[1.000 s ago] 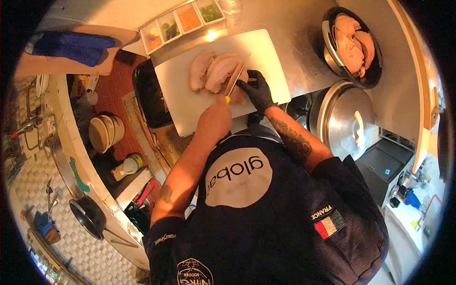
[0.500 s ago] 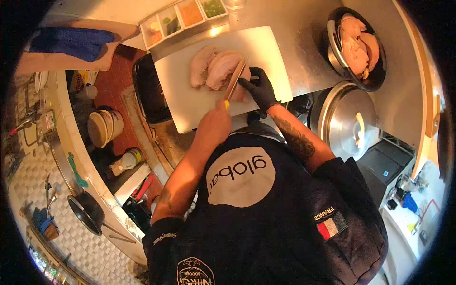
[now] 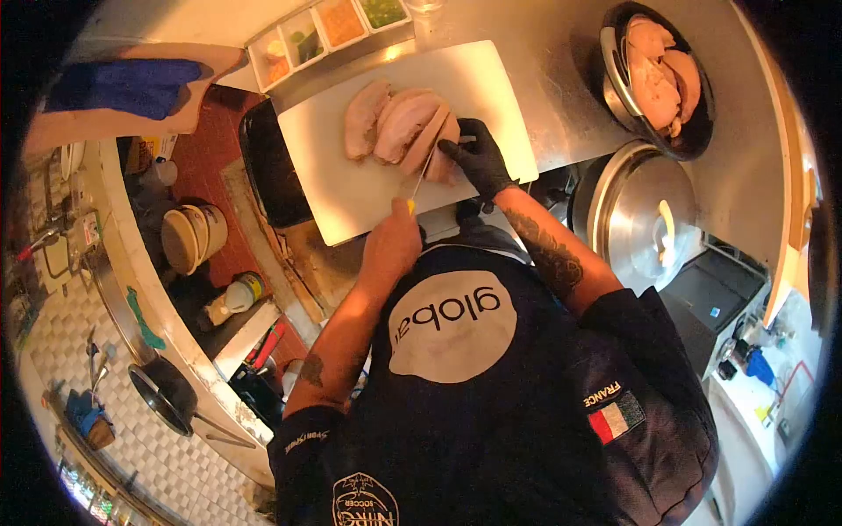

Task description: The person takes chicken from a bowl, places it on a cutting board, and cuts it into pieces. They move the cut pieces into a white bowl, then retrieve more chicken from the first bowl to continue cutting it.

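On the white cutting board (image 3: 351, 206) lie pieces of pale meat (image 3: 408, 127), side by side, with slices at the right end. My bare left hand (image 3: 392, 245) is wrapped round the yellow handle of a knife (image 3: 422, 178), whose blade points up and right between the slices. My right hand (image 3: 482, 158), in a black glove, has its fingertips on the rightmost slice (image 3: 445, 158) and holds it beside the blade. Part of that slice is hidden by the fingers.
A tray of small compartments (image 3: 323, 33) stands behind the board. At the right are a dark bowl of pale meat (image 3: 653, 79) and a large metal pot with a lid (image 3: 645, 215). A black container (image 3: 270, 162) is left of the board; a pan (image 3: 162, 394) sits lower left.
My left hand has drawn the knife down towards my body and slightly left. The slice left of the blade now stands apart from the rightmost one. My right hand has barely moved.
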Demonstrator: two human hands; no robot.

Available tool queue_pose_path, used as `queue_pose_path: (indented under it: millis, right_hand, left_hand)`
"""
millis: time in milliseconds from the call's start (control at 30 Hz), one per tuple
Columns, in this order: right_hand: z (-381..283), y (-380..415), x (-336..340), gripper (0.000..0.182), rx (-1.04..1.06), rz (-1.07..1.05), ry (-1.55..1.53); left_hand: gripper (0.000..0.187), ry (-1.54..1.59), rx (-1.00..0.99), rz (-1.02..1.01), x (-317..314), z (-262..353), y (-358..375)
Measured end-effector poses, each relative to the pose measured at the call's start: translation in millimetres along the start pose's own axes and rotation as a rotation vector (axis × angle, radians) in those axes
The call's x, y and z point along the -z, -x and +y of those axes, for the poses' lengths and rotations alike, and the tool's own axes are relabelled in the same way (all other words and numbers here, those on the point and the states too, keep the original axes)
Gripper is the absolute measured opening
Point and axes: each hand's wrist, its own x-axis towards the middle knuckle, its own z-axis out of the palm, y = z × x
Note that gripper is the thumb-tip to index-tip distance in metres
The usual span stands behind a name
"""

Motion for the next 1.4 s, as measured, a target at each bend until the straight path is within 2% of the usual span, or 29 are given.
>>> queue_pose_path:
  millis: [33,167,233,367,433,533,667,733,800,833,900,967,1000,1033,1100,1233,1300,1367,1400]
  right_hand:
    - [5.3,-3.4,-0.1,0.061,0.015,-0.004,-0.025]
    - [5.5,-0.7,-0.2,0.065,-0.011,-0.019,-0.096]
    - [1.3,1.6,-4.9,0.071,-0.002,0.018,0.013]
    - [5.9,-0.5,-3.7,0.075,0.054,0.032,0.040]
    - [37.3,-11.3,2.1,0.073,0.130,0.085,0.111]
    - [34.7,-6.7,11.9,0.072,0.120,0.080,0.101]
    - [43.1,-13.7,27.4,0.073,0.008,0.125,-0.026]
    - [17.3,-4.9,37.2,0.070,-0.093,0.168,-0.116]
    - [7.1,-8.9,48.6,0.065,-0.052,0.220,-0.133]
    - [1.0,-11.0,55.1,0.064,-0.064,0.253,-0.127]
    - [14.1,-34.6,72.4,0.062,-0.072,0.180,-0.076]
    - [8.3,-47.2,76.3,0.063,-0.098,0.097,-0.035]
    - [3.2,-42.9,74.3,0.065,0.070,0.061,0.148]
    - [-3.7,-38.8,75.6,0.067,0.110,0.068,0.398]
    - [-6.1,-40.3,67.1,0.067,0.295,0.219,0.806]
    - [-35.5,-36.3,32.6,0.067,0.708,0.073,0.977]
    - [-44.5,-39.3,9.5,0.065,0.756,-0.174,1.022]
    - [-50.0,-36.9,-4.9,0.062,0.871,-0.326,1.178]
    - [-53.2,-37.4,-7.2,0.059,0.849,-0.354,1.245]
  left_hand:
    - [0.029,-0.016,0.026,-0.022,-0.4,-1.9,6.1]
    - [0.031,0.011,-0.071,0.069,-23.7,-4.1,-28.0]
    - [0.032,0.021,-0.128,0.079,-18.2,1.5,-36.1]
    - [0.029,0.037,-0.125,-0.013,4.1,-17.9,-11.4]
    - [0.028,0.058,-0.140,-0.050,21.8,-38.3,0.7]
    - [0.025,0.073,-0.139,-0.090,45.8,-54.8,18.0]
    - [0.024,0.274,-0.178,0.068,27.4,-57.5,26.7]
    - [0.024,0.371,-0.148,0.163,18.3,-53.6,30.5]
    - [0.025,0.449,-0.140,0.278,14.4,-55.0,31.3]
    - [0.024,0.529,-0.059,0.260,15.1,-57.8,32.5]
    - [0.022,0.694,0.100,0.220,25.2,-52.6,39.0]
    - [0.020,0.849,0.105,0.255,20.9,-63.2,39.4]
    - [0.020,0.928,0.108,0.270,19.3,-69.4,40.1]
    - [0.020,0.936,0.097,0.285,17.9,-76.3,42.0]
    - [0.020,0.956,0.083,0.312,19.3,-83.6,50.2]
    - [0.021,1.029,0.143,0.325,2.3,-108.6,59.0]
    - [0.022,1.023,0.156,0.346,-1.6,-113.3,66.6]
    - [0.023,1.022,0.168,0.375,-9.2,-120.6,71.8]
    - [0.023,1.019,0.175,0.389,-13.1,-124.5,74.0]
